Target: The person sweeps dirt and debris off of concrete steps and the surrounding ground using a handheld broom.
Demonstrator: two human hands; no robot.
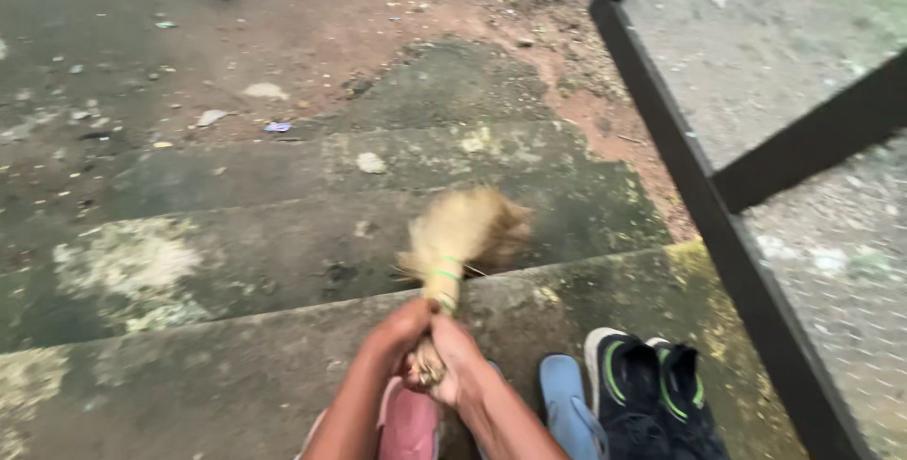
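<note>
Above the black sneakers (652,394), both hands clamp the straw broom (458,243): left hand (402,323) and right hand (453,366) wrap its handle. Its long axis runs away from the fingers, bristles out over the mossy step (236,252); the 2 hands sit touching.

Broom (460,233) bristles blurred, pink sandal (411,422) cut off by bottom edge

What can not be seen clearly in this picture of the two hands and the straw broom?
- Straw-coloured broom head, head view: blurred by motion, bristles indistinct.
- Broom handle end: covered by the left hand and right hand.
- Pink shoe and light blue shoe: cut off by the bottom edge, partly behind the arms.
- Small litter on the ground: too small to identify.
</note>
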